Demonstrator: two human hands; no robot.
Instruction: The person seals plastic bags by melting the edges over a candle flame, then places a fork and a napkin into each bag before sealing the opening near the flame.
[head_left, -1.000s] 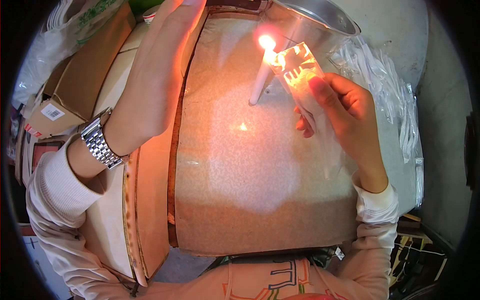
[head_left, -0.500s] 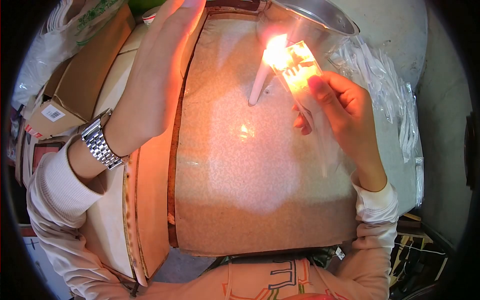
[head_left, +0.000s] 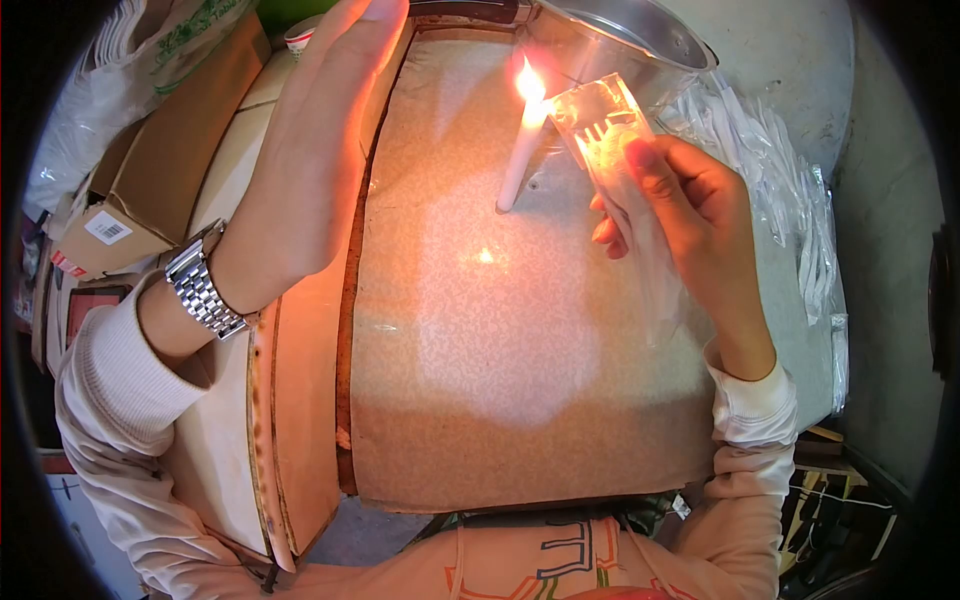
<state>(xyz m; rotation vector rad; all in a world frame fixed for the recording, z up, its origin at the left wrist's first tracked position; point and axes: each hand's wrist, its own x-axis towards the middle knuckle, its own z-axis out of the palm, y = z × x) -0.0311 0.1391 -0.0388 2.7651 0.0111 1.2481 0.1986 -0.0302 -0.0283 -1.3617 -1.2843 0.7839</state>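
Observation:
A lit white candle [head_left: 518, 160] stands slightly tilted on the paper-covered board [head_left: 480, 440], its flame at the tip. My right hand [head_left: 690, 190] is closed on a clear plastic packet [head_left: 600, 110] with white fork tines showing inside. The packet's top edge is beside the candle, just right of and below the flame. Its lower end hangs down past my fingers. My left hand [head_left: 325, 150], with a metal watch [head_left: 205, 280] on the wrist, is raised left of the candle. It looks stretched out and holds nothing that I can see; the fingertips are partly cut off by the top edge.
Behind the candle stands a metal pot [head_left: 640, 35] with a dark handle. Several packets of white cutlery [head_left: 770, 170] are piled at the right. A cardboard box [head_left: 150, 150] and a plastic bag [head_left: 85, 120] are at the left, with a phone-like object [head_left: 95, 305] below.
My right hand has moved the packet slightly right, away from the candle's flame. The flame looks smaller and the packet less brightly lit. My left hand has hardly moved.

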